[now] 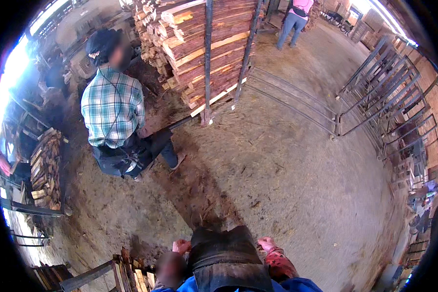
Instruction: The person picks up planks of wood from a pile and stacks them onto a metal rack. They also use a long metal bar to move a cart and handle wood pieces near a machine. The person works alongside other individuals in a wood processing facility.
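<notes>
2 hands, left [181, 246] and right [267, 243], are clamped on a stiff, heavy-looking dark slab [222, 248] at 6 o'clock, best gripped by its side edges.

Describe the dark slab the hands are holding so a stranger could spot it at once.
Start at the tall stack of reddish planks at the top, then drop down the sawdust floor to the bottom edge. There the left hand and right hand flank a dark slab, nearly black where neighbouring wood is reddish.
</notes>
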### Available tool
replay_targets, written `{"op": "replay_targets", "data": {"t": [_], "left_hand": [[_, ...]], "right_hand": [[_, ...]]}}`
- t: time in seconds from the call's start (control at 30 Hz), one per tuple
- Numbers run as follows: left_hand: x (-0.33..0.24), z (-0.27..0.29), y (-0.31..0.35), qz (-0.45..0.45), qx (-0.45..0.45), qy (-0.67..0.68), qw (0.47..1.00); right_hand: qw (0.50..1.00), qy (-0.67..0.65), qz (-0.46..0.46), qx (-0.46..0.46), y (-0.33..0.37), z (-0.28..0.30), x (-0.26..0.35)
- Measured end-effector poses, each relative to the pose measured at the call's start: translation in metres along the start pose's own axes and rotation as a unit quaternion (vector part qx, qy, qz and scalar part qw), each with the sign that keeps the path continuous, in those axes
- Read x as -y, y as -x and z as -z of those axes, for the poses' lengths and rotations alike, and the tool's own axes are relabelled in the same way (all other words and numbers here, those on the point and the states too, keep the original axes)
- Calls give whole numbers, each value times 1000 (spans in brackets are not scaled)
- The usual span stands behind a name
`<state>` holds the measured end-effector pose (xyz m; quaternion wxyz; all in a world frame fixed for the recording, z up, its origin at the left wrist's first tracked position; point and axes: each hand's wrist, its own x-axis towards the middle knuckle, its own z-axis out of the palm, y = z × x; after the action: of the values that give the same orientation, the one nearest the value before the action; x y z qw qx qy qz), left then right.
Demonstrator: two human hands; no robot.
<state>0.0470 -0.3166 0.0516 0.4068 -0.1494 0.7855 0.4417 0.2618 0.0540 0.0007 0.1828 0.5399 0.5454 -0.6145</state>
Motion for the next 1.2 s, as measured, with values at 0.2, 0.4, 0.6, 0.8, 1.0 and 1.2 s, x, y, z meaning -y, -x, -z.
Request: {"op": "replay_targets", "data": {"t": [0.2,0.4,0.6,0.8,1.0,1.2], "left_hand": [[28,10,1,17,-21,88,996],[40,52,-4,-6,-5,27,1000],[49,74,-16,-5,-19,21,1000],[38,52,-12,17,-6,43,999],[51,60,-2,15,-6,53,998],[78,70,-3,23,10,100,995]], "right_hand": [[1000,-6,-12,14,4,-21,-17],[1000,-3,-13,7,2,-66,-34],[1000,-11,-14,15,3,-80,-17],[1000,-11,-18,8,2,-55,-13],[999,5,-23,25,5,-64,-15],[999,23,-21,21,2,-82,-30]]}}
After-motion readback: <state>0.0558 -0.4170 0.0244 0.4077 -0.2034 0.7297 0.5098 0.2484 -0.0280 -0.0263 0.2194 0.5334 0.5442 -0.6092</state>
